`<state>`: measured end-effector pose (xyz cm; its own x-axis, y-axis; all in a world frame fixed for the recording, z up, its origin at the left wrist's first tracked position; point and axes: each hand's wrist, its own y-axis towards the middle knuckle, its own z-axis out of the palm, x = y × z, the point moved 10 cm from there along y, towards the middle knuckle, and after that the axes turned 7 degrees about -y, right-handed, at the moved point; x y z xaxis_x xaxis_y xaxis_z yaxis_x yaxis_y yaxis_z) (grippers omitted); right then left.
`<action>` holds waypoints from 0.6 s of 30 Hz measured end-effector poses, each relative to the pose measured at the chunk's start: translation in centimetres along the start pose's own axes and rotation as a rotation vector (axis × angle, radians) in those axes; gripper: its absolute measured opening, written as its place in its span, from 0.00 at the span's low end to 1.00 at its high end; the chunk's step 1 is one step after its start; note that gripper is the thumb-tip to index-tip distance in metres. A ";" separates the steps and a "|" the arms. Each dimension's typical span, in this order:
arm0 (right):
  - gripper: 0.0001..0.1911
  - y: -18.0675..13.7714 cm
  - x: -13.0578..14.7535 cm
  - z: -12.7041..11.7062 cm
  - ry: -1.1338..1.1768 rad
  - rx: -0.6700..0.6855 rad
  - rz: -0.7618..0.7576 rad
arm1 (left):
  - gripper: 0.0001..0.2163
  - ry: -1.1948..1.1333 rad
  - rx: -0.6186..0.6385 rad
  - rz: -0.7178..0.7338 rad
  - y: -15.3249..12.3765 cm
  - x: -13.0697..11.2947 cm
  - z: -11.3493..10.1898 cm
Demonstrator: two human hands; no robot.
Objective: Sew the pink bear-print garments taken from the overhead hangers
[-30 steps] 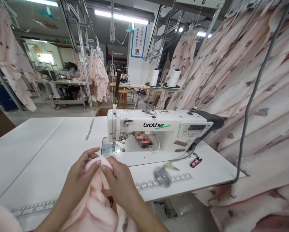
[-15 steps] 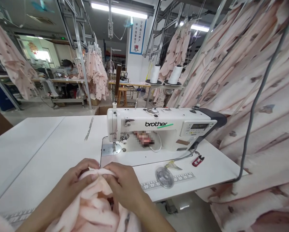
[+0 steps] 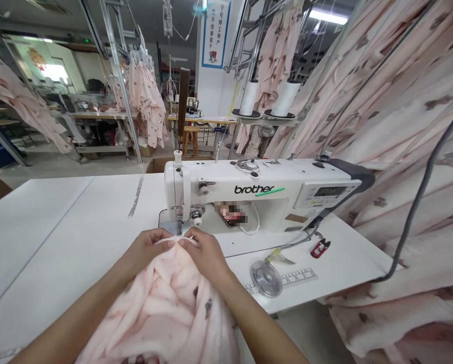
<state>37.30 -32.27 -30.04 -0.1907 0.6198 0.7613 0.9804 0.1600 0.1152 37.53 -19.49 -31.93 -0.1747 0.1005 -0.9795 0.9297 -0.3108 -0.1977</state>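
Note:
My left hand (image 3: 147,249) and my right hand (image 3: 206,251) both pinch the front edge of a fluffy pink garment (image 3: 171,308) that lies bunched on the white table (image 3: 59,237). The pinched edge sits right at the needle plate, under the head of the white Brother sewing machine (image 3: 257,197). The needle and presser foot are partly hidden by my fingers and the fabric. Both arms reach in from the bottom of the view.
A clear round lid (image 3: 266,278), small snips (image 3: 277,256) and a red clipper (image 3: 320,247) lie right of my hands. Two white thread cones (image 3: 283,98) stand behind the machine. Pink printed garments (image 3: 401,151) hang at the right. A person sits at a far table (image 3: 97,93).
Both hands have pushed the pink garment's edge forward across the table, from short of the needle plate up to the machine's needle. The view has moved closer to the machine.

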 end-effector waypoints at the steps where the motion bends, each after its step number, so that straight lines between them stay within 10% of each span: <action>1: 0.05 0.3 -0.4 0.2 -0.016 0.004 0.013 | 0.17 -0.018 0.025 -0.021 0.3 0.4 0.1; 18: 0.03 1.7 -1.7 1.5 -0.075 0.067 0.071 | 0.16 0.074 -0.040 -0.070 1.6 1.1 -1.0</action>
<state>39.24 -31.93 -32.10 -0.1266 0.6868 0.7157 0.9865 0.1630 0.0181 39.13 -18.91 -33.32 -0.2169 0.1907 -0.9574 0.9284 -0.2630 -0.2627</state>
